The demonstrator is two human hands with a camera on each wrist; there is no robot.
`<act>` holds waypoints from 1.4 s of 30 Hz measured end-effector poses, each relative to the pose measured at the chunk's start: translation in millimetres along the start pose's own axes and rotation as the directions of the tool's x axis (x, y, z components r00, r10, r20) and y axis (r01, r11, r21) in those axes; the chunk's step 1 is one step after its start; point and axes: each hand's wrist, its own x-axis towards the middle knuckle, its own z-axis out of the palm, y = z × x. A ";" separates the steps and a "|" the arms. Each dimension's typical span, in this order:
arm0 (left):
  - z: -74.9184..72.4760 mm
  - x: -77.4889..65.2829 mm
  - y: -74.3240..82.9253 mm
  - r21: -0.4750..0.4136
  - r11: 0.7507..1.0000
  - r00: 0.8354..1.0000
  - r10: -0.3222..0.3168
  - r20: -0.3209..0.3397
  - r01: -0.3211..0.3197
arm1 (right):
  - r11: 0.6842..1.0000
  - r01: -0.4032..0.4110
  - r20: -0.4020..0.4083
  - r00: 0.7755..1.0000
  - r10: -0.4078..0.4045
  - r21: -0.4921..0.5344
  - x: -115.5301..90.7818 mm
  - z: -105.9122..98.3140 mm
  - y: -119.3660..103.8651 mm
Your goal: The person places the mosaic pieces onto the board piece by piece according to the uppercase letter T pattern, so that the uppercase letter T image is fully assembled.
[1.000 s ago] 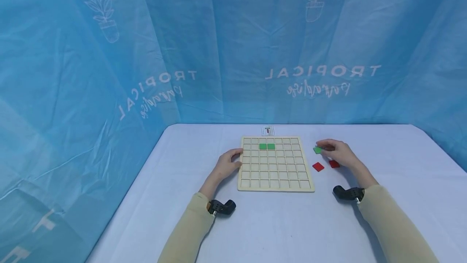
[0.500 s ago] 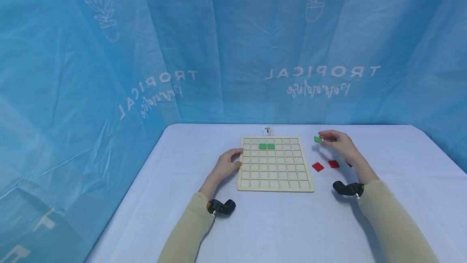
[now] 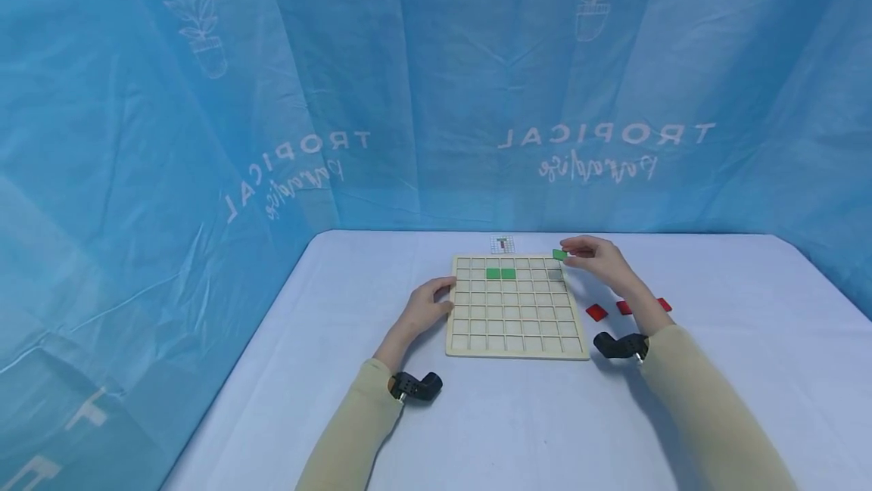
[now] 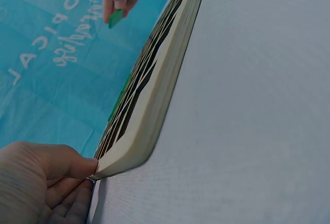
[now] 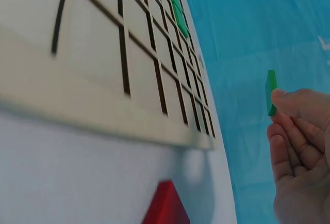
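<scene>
In the head view, a pale wooden grid board (image 3: 516,357) lies flat on the white table. My left hand (image 3: 424,308) holds its left edge, thumb and fingertips right at the side. Two green square tiles (image 3: 500,274) sit side by side in cells near the board's far edge. My right hand (image 3: 599,258) pinches another green tile (image 3: 559,255) between thumb and fingers, raised over the far right corner and casting a shadow on the board. The right wrist view shows this green tile (image 5: 271,93) standing on edge in the pinch, above the board's level.
Right of the board lie red square tiles (image 3: 596,312), partly behind the right forearm in the head view. A small printed grid card (image 3: 502,244) lies past the board's far edge. A blue curtain (image 3: 436,97) hangs behind and to the left of the table.
My right hand has lifted the green tile from the table and carried it left to the board's far right corner. The left hand has stayed at the board's edge.
</scene>
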 end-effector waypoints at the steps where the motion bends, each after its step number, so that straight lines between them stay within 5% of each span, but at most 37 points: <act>1: 0.2 0.2 0.0 0.000 1.000 1.000 0.001 0.000 -0.001 | 1.000 0.014 0.013 1.000 -0.014 0.008 1.1 2.7 -2.4; 15: 1.5 1.5 -2.9 0.005 1.000 1.000 -0.001 0.002 0.001 | 0.999 0.038 0.082 0.996 -0.040 0.022 13.7 36.4 -16.9; 35: 1.5 1.9 -2.3 0.002 1.000 1.000 -0.009 0.002 0.009 | 0.998 0.038 0.105 0.994 -0.033 -0.051 17.5 60.3 3.2; 42: 1.3 1.2 -2.4 0.011 1.000 1.000 -0.013 -0.001 0.013 | 0.992 0.098 0.098 0.991 -0.091 -0.075 16.5 63.5 6.7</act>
